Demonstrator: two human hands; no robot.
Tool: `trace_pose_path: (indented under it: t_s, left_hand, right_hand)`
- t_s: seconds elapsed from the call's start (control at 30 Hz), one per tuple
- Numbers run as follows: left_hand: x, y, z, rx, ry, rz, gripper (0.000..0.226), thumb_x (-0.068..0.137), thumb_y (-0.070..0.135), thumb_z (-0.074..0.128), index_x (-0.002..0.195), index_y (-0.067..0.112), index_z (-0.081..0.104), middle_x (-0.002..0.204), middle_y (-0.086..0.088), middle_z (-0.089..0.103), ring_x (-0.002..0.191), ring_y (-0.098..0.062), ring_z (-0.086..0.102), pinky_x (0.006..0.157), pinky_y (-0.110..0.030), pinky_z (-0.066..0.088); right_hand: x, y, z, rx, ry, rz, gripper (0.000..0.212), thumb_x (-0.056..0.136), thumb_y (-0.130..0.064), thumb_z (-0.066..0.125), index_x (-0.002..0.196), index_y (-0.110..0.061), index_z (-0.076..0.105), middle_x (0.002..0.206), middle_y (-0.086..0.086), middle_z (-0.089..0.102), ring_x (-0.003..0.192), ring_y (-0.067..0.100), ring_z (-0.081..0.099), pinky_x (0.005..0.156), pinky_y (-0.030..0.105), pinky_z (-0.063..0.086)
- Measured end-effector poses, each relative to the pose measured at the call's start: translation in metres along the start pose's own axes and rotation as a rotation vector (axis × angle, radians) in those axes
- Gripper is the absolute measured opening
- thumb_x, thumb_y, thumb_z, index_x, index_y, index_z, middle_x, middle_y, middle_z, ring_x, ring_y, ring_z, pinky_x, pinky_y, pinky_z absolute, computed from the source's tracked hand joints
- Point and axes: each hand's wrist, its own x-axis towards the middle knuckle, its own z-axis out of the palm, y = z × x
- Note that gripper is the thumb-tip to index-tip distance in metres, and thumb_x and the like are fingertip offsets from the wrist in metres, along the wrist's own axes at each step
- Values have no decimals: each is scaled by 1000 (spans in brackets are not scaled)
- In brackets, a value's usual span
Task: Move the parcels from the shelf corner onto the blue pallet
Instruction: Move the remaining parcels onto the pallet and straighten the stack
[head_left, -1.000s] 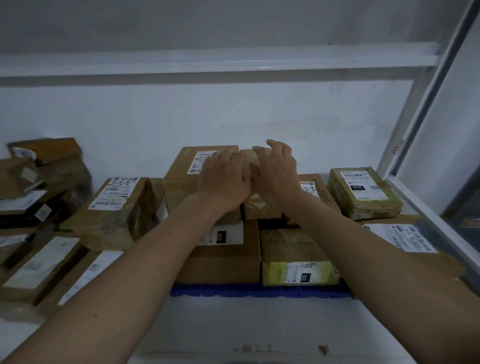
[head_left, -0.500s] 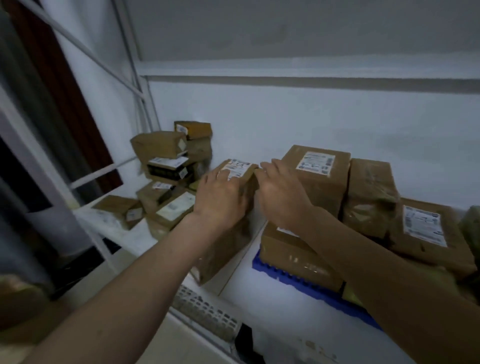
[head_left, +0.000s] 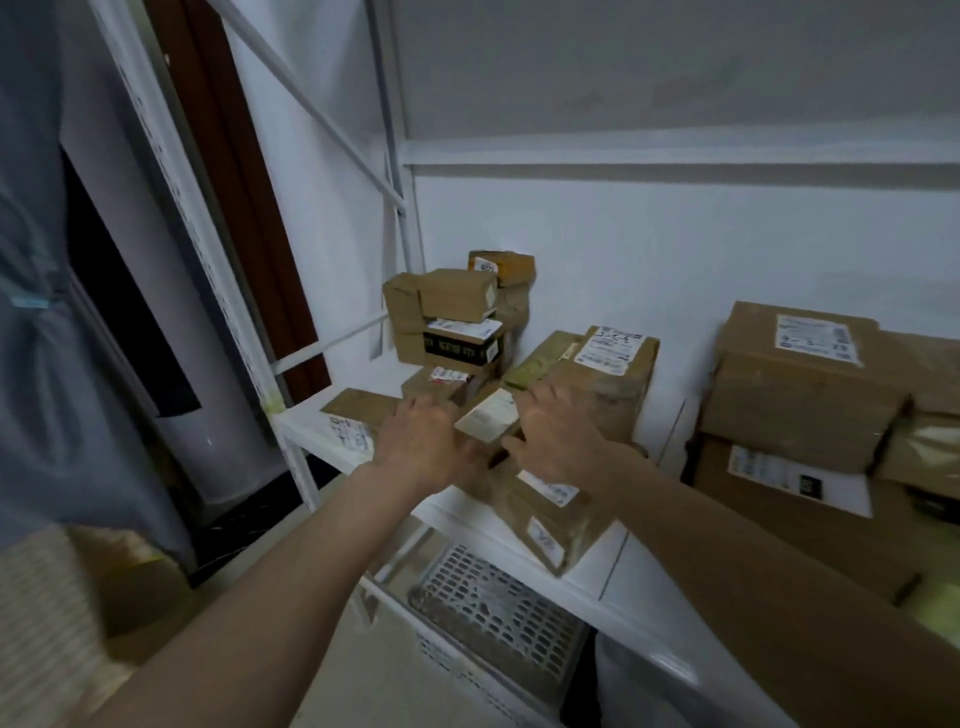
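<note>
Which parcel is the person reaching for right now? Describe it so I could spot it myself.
Start at the white shelf, where brown parcels are heaped in the corner. In front of that heap, the left hand and right hand flank a small box. It is the only one between the hands, with a pale label on top.

Swung left since a second ago: corner pile (head_left: 457, 317) now near mid-frame, pallet stack (head_left: 800, 395) pushed to the right edge, blue pallet itself out of sight. Left the small box on the stack top, passed over the tall parcel (head_left: 605, 384) half a second ago, now lower and further left. Left hand (head_left: 423, 441) and right hand (head_left: 553, 441) now flanking a flat labelled parcel (head_left: 488, 415) on the shelf (head_left: 587, 571), fingers (head_left: 540, 400) spread; grip blurred, unclear. Grey crate (head_left: 493, 613) newly visible below.
</note>
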Motion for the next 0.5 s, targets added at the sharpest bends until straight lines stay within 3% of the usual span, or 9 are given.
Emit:
trace_pose_path:
  t_s: [0.3,0.5]
  left_hand:
    - [18,-76,40,-76,-91,67,61,90,48,53,142,21,38,145,-9,40,133,-30,34,105,-40,34]
    - [30,-98,64,-121,-198,100,58,91,48,51,140,17,42,145,-9,39,134,-28,32,105,-38,34]
  right_hand:
    - [25,-37,40,64,-127,218,63,93,-44,46,143,-9,32,150,12,30,137,34,23,112,45,26]
    - [30,-47,68,60,-137,299,50,96,-35,43,137,-6,38,146,14,34,133,34,29,107,43,31]
